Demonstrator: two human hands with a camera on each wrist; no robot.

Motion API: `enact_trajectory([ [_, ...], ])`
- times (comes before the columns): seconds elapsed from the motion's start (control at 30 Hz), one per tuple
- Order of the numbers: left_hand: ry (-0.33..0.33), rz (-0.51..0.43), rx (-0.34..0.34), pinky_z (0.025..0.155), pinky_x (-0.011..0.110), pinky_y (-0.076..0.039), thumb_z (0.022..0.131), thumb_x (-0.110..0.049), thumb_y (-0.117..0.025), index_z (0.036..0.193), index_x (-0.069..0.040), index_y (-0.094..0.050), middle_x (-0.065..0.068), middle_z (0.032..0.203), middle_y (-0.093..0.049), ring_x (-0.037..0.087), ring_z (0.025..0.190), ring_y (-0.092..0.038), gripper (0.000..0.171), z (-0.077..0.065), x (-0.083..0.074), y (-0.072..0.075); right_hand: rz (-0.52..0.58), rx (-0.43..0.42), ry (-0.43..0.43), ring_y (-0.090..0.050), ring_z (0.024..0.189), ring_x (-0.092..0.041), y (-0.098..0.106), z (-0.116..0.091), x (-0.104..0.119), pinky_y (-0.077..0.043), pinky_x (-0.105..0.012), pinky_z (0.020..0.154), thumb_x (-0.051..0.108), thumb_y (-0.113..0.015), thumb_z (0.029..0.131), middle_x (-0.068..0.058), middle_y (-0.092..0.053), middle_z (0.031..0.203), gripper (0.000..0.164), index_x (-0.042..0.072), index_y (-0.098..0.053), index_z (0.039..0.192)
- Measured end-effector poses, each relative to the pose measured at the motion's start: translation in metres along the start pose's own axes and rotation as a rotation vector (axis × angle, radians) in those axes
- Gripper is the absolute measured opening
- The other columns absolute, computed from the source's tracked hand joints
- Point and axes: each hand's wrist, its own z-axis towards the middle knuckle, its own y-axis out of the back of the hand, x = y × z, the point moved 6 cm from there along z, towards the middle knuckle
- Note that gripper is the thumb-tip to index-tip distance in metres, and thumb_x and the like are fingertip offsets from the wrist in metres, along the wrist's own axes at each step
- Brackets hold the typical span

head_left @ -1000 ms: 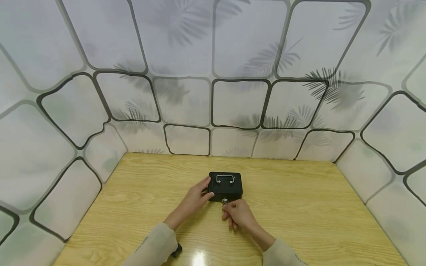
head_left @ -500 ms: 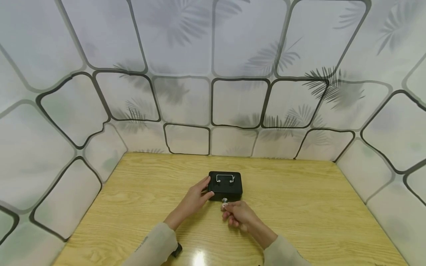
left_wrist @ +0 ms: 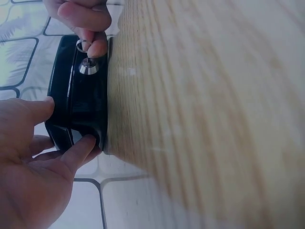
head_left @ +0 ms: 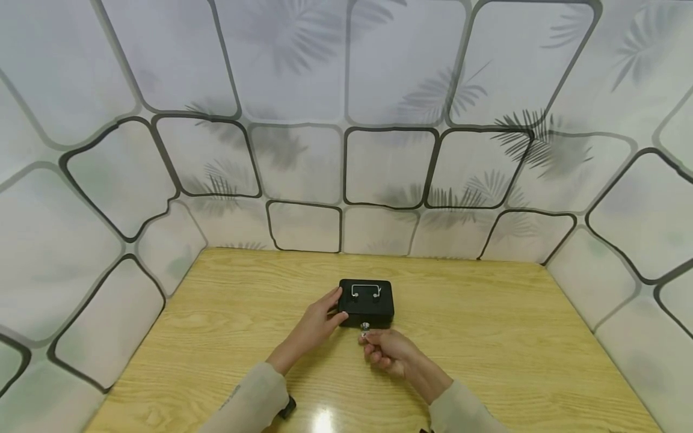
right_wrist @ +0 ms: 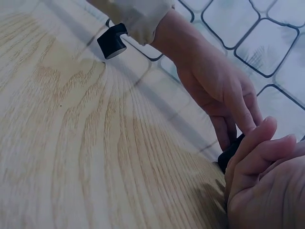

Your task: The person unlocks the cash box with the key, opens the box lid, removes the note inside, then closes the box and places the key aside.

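A small black cash box (head_left: 370, 310) with a wire handle (head_left: 366, 286) on its lid sits closed on the table. My left hand (head_left: 314, 325) grips its left end, thumb and fingers spread over the sides in the left wrist view. On the box's front is a round silver lock (left_wrist: 88, 67). Right at it, my right hand (head_left: 394, 350) pinches a small key, mostly hidden by the fingers, with a metal ring (left_wrist: 83, 46) showing. The right wrist view has the curled right fingers (right_wrist: 259, 157) covering most of the box.
The box stands on a light wood-grain table (head_left: 487, 337). Patterned cloth walls (head_left: 303, 162) rise at the back and sides. A black camera mount (right_wrist: 112, 42) hangs under the left sleeve, low over the table.
My right hand has turned slightly at the lock and shifted a little toward me, its lower fingers curling more into view. My left hand and the box stay put.
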Motion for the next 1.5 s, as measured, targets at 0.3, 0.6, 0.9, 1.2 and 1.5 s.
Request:
enact_trajectory([
  [0.3, -0.004, 0.001, 0.0, 0.104, 0.046, -0.048, 0.104, -0.01, -0.063, 0.156, 0.009, -0.034, 0.03, 0.16, -0.033, 0.04, 0.137, -0.05, 0.063, -0.001, -0.001, 0.001, 0.011, 0.02, -0.015, -0.044, 0.051, 0.003, 0.0, 0.002, -0.001, -0.031, -0.007, 0.041, 0.006, -0.038, 0.11, 0.005, -0.054, 0.068, 0.023, -0.002, -0.059, 0.104],
  [0.6, 0.001, -0.014, 0.001, 0.104, 0.044, -0.047, 0.104, -0.009, -0.063, 0.156, 0.009, -0.033, 0.029, 0.161, -0.032, 0.039, 0.137, -0.05, 0.063, -0.001, 0.0, 0.001, 0.054, 0.038, -0.033, -0.047, 0.05, 0.004, 0.002, -0.001, -0.004, -0.032, -0.007, 0.04, 0.01, -0.043, 0.111, 0.006, -0.056, 0.066, 0.027, -0.002, -0.064, 0.099],
  [0.9, -0.001, -0.012, -0.001, 0.104, 0.044, -0.048, 0.104, -0.011, -0.063, 0.156, 0.008, -0.034, 0.029, 0.16, -0.033, 0.038, 0.139, -0.048, 0.063, 0.001, 0.001, 0.0, -0.254, -0.072, 0.096, -0.042, 0.047, -0.001, 0.013, -0.014, 0.011, -0.029, -0.016, 0.042, 0.015, -0.057, 0.104, 0.004, -0.056, 0.061, 0.027, 0.0, -0.069, 0.085],
  [1.2, 0.002, -0.013, 0.007, 0.104, 0.043, -0.048, 0.104, -0.01, -0.062, 0.157, 0.008, -0.033, 0.03, 0.161, -0.032, 0.038, 0.14, -0.047, 0.063, 0.0, 0.001, 0.0, -0.488, -0.257, 0.24, -0.052, 0.056, -0.011, 0.035, -0.032, 0.027, -0.04, -0.022, 0.049, 0.012, -0.057, 0.104, -0.006, -0.061, 0.072, 0.024, -0.01, -0.067, 0.106],
  [1.5, -0.004, -0.017, 0.009, 0.103, 0.043, -0.048, 0.104, -0.01, -0.062, 0.157, 0.007, -0.032, 0.03, 0.161, -0.031, 0.038, 0.139, -0.048, 0.063, 0.0, 0.001, 0.001, -0.545, -0.461, 0.346, -0.057, 0.076, -0.023, 0.049, -0.043, 0.047, -0.049, -0.031, 0.059, 0.007, -0.061, 0.102, -0.016, -0.062, 0.098, 0.038, -0.015, -0.054, 0.132],
])
